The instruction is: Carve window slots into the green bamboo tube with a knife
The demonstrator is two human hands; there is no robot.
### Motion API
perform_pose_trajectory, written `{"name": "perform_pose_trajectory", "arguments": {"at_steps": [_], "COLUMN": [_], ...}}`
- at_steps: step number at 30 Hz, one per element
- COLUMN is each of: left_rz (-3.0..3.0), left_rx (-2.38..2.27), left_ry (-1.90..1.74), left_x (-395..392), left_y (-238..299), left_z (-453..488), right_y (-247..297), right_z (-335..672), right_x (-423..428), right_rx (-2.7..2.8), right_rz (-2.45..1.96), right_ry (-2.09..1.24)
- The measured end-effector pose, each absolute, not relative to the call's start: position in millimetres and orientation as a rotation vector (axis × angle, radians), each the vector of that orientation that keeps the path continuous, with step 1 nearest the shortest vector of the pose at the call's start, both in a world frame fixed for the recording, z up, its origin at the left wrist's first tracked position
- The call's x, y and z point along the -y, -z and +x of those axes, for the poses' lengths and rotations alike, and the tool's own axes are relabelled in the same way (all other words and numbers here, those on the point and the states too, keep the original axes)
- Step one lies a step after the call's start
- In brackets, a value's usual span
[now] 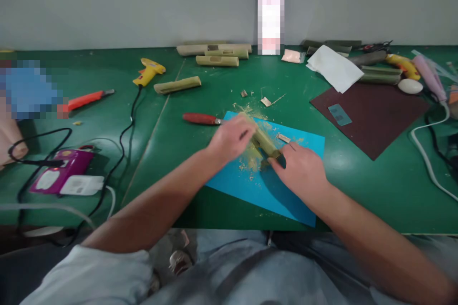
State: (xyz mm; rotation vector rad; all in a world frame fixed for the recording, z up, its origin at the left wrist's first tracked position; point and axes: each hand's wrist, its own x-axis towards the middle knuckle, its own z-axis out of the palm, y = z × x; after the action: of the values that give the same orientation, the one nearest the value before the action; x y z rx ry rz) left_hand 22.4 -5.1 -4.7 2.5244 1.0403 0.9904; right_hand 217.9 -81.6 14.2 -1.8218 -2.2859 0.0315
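My left hand (231,137) is closed around the far end of a short greenish bamboo piece (264,143) that lies slanted over a blue sheet (286,190). My right hand (302,167) is closed at the near end of the same piece, pinching a small dark tool (282,159) against it; I cannot make out what the tool is. Pale sawdust (250,157) is scattered on the blue sheet around the bamboo. A red-handled knife (200,118) lies just left of my left hand.
Several bamboo pieces (214,52) lie at the back of the green table (179,105), one more (177,85) beside a yellow glue gun (148,71). A dark brown sheet (372,114) and white paper (334,67) sit right. An orange cutter (86,100), purple device (67,167) and cables lie left.
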Motion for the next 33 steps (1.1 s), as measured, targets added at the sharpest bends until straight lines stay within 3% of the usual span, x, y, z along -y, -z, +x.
{"name": "perform_pose_trajectory", "arguments": {"at_steps": [3,9,13,18,23,27,33], "left_rz": [2.602,2.482,2.571,2.471,2.552,2.487,2.427], "left_rx": [-0.817,-1.139,-0.857,-1.222,-0.979,-1.281,-1.279], "left_ry": [-0.691,-1.050,-0.769,-1.084,-0.848,-1.049,-1.052], "left_x": [9,-2,2,-14,-8,-25,-25], "left_y": [3,6,9,6,5,5,6], "left_z": [22,19,23,16,15,1,-3], "right_y": [-14,-14,-14,-13,-13,-13,-12], "right_z": [218,218,219,219,217,216,214], "right_x": [82,82,81,80,80,81,82], "right_rx": [2.310,2.283,2.318,2.279,2.296,2.293,2.307], "right_rz": [-1.809,-1.830,-1.815,-1.819,-1.781,-1.797,-1.703], "right_ry": [-0.042,-0.018,-0.039,-0.015,-0.044,-0.042,-0.064]}}
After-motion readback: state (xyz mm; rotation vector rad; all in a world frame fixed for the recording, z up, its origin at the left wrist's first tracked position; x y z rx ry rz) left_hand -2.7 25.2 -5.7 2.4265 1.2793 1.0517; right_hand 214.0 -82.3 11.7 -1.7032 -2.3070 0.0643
